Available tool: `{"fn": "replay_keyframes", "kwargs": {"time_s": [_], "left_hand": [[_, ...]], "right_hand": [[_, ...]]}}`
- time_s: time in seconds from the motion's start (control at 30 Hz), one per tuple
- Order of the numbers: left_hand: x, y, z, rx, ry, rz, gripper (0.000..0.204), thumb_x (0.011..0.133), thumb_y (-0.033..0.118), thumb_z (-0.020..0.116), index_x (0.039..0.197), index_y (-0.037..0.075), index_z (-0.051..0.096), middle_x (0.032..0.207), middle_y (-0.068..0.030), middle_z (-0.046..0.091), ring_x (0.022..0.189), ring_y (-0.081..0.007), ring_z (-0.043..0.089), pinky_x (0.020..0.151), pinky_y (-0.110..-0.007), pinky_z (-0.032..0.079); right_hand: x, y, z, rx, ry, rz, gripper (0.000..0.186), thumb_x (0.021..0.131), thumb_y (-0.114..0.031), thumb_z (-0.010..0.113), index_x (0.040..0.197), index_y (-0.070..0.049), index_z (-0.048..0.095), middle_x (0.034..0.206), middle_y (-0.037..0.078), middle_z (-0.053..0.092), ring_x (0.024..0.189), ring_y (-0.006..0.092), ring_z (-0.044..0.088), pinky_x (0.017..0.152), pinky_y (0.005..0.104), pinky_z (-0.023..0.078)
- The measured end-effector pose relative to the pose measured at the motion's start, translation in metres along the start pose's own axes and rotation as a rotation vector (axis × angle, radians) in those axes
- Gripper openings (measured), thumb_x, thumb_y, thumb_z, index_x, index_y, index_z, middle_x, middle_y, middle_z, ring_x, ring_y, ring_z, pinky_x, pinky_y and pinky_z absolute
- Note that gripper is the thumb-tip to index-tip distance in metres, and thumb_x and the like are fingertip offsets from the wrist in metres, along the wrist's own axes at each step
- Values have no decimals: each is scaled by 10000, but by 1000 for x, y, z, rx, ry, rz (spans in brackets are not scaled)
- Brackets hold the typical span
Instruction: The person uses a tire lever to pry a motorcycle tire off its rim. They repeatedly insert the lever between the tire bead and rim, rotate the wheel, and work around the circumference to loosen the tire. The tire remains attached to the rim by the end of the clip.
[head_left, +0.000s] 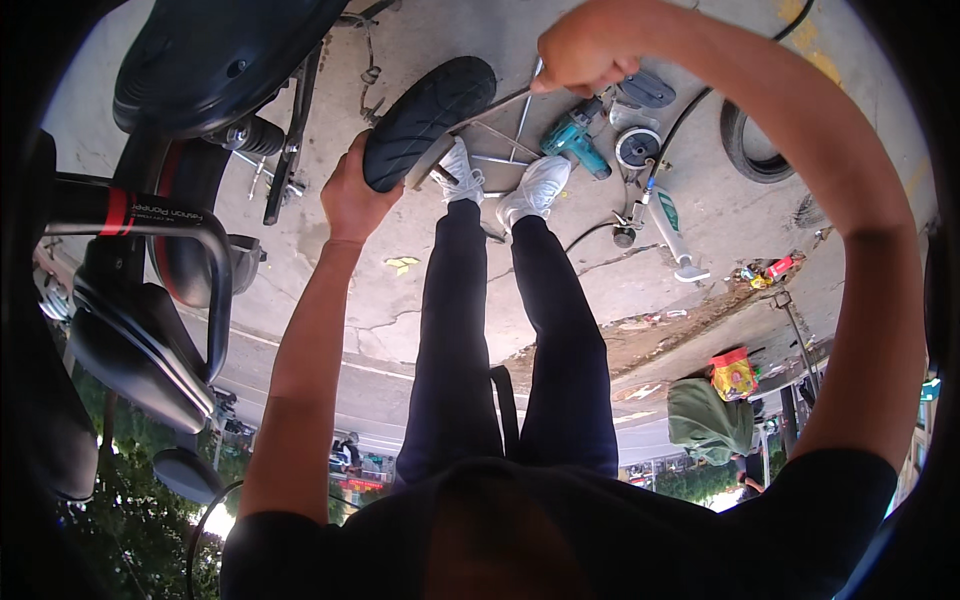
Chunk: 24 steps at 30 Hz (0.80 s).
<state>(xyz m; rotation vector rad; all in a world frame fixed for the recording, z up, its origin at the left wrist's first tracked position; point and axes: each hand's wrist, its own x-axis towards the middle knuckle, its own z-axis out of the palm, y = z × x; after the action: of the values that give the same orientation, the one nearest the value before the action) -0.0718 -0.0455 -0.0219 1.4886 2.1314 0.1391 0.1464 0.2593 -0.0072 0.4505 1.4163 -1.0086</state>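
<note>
My left hand [352,200] wraps round the near-left end of a small black scooter tire [430,115], held tilted in front of my feet. A thin pry bar [494,110] runs from my right fist to the tire's right edge. My right hand [588,52] is closed on the bar's far end, with that arm arched high on the right. A second short bar [447,172] sticks out below the tire, by my left shoe. Whether a wheel rim sits inside the tire is hidden. Silver metal rods [523,118] show just right of the tire.
A black scooter [150,330] fills the left side. On the concrete to the right are a teal power tool [577,138], a small wheel [637,148], a loose tire [738,145], an air hose [680,125] and a white-and-green tool [668,225]. Litter [768,270] lies farther right.
</note>
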Motion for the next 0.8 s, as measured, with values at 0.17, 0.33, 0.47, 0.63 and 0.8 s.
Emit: {"fn": "replay_keyframes", "kwargs": {"time_s": [0.17,0.33,0.47,0.63,0.8], "left_hand": [[9,1,-4,37,-20,-11,804,601,295,800,1323,160,474,1006,-126,645,879,-315,652,749,-394,537],[16,-1,-10,53,-75,-12,814,596,297,801,1326,166,468,1034,-139,649,906,-323,650,772,-398,534],[31,10,-11,35,-103,-7,828,592,302,806,1331,162,461,1060,-155,650,926,-336,649,783,-402,531],[39,8,-15,67,-144,-35,840,597,317,813,1339,160,452,1018,-174,666,920,-349,651,795,-412,523],[48,24,-17,87,-177,-62,842,617,339,817,1349,164,438,1032,-194,662,948,-373,641,821,-411,511]], "right_hand": [[20,36,16,262,-51,-92,490,969,-496,468,1056,-50,651,529,-37,304,397,78,262,352,273,213],[94,82,91,338,359,-268,518,936,-542,488,1055,-64,650,650,50,531,538,176,488,489,337,400],[187,95,179,428,826,-398,520,945,-511,450,1109,-47,620,911,162,665,858,341,638,758,452,491],[197,-57,313,1084,776,-156,363,971,-384,405,999,-71,586,892,186,613,845,363,592,720,469,463],[93,-243,426,2045,346,-149,400,993,-377,427,828,-33,546,553,53,509,476,158,522,468,320,425]]}}
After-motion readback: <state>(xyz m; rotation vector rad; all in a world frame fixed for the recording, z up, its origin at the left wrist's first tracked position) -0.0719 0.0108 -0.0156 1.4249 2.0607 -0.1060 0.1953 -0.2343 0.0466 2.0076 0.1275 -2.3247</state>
